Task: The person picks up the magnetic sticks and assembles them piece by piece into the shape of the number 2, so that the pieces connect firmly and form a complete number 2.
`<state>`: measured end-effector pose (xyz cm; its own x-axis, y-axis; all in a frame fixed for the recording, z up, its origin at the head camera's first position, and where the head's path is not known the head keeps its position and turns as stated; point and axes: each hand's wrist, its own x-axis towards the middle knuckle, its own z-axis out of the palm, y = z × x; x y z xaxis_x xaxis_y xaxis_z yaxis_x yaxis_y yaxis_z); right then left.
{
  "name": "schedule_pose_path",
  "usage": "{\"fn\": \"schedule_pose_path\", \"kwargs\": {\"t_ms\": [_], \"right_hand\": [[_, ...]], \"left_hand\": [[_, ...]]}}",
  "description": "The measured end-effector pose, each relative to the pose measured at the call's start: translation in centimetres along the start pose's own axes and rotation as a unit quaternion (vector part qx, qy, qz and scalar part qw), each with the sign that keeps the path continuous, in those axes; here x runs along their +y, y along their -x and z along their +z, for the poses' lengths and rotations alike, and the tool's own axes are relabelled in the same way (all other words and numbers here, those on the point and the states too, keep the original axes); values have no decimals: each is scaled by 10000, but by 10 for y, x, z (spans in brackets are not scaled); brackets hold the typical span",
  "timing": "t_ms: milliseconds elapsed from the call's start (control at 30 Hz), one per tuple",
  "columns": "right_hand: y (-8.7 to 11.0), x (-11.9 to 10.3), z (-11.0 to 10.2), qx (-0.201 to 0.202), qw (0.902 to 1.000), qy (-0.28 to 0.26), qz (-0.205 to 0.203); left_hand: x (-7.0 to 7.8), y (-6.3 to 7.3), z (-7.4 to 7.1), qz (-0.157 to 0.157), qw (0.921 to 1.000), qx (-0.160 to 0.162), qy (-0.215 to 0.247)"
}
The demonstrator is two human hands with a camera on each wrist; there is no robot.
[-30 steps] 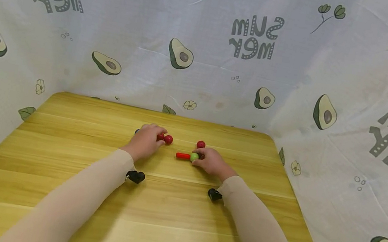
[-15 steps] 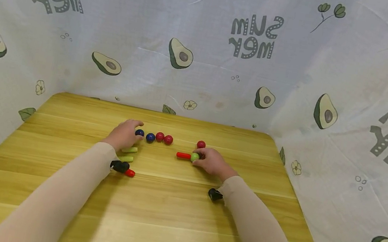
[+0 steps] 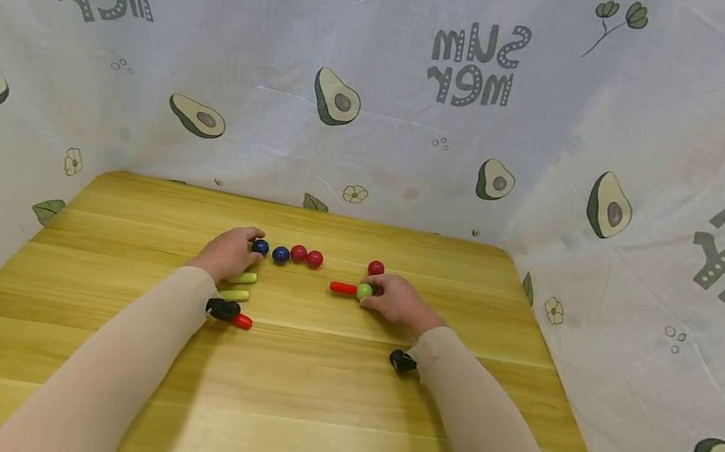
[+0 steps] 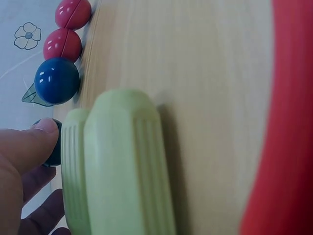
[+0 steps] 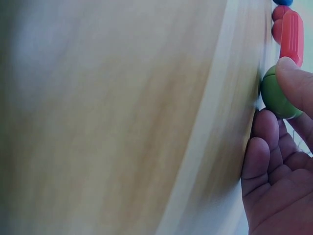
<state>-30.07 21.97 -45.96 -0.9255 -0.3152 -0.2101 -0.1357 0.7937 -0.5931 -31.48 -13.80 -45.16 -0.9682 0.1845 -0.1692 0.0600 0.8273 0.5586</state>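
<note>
My left hand pinches a dark blue ball at the left end of a row. Beside it in that row come a second blue ball and two red balls. My right hand holds a light green ball between thumb and fingers. One end of a red rod meets the green ball on its left side. Right behind the right fingers sits another red ball. Under the left wrist, two pale green ribbed rods lie partly hidden by the hand and sleeve.
Another red rod pokes out from under the left wrist's black camera. Everything lies on a wooden tabletop, enclosed at the back and sides by a white cloth printed with avocados.
The left hand has moved left from beside the red balls to the end blue ball, uncovering the blue balls and the rods. The right hand stays on the green ball.
</note>
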Motion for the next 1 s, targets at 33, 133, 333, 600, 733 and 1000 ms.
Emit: {"fn": "schedule_pose_path", "kwargs": {"t_ms": [33, 133, 333, 600, 733, 1000], "right_hand": [[0, 0, 0, -4, 10000, -15, 5], [0, 0, 0, -16, 10000, -53, 22], [-2, 1, 1, -23, 9999, -96, 50], [-2, 1, 0, -9, 9999, -139, 15], [-1, -1, 0, -8, 9999, -145, 16], [0, -4, 0, 21, 9999, -96, 83]], "left_hand": [[0, 0, 0, -27, 10000, 11, 3], [1, 0, 1, -63, 10000, 39, -52], [1, -2, 2, -131, 9996, 95, -231], [2, 0, 1, -69, 9993, 149, -350], [2, 1, 0, -108, 9995, 145, -263], [2, 1, -1, -78, 9997, 235, -92]]}}
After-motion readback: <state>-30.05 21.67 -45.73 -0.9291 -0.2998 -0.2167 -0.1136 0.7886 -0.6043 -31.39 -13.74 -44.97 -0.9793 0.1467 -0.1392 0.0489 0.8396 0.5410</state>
